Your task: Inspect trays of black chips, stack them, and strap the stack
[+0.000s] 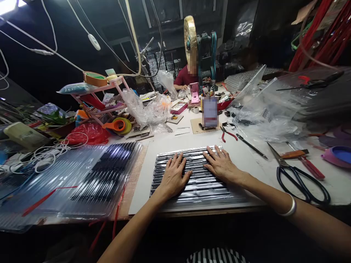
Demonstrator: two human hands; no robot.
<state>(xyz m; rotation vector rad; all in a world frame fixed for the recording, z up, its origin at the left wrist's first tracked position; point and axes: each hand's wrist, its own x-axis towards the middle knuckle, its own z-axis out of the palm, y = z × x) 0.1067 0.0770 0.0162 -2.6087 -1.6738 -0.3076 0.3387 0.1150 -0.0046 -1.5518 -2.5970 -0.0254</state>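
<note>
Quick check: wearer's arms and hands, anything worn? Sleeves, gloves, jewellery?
Both hands bare, no gloves: left hand, right hand. Forearms uncovered, no sleeves in view. A plain white bangle circles the right wrist. No rings or watch that I can make out.

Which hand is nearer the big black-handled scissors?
Right. The right hand lies on the ribbed tray towards the scissors; the left hand rests farther away.

Clutter around the white worktop

Black-handled scissors (300, 180) lie at right, a red-handled cutter (304, 162) just above them; red pliers (228, 134) and a thin black rod (251, 146) sit right of centre; a stack of clear ribbed trays (82, 179) fills the lower left; a pink rack (105, 95) with tape rolls stands upper left; a person in a dark red shirt (184, 78) sits at the far end.
</note>
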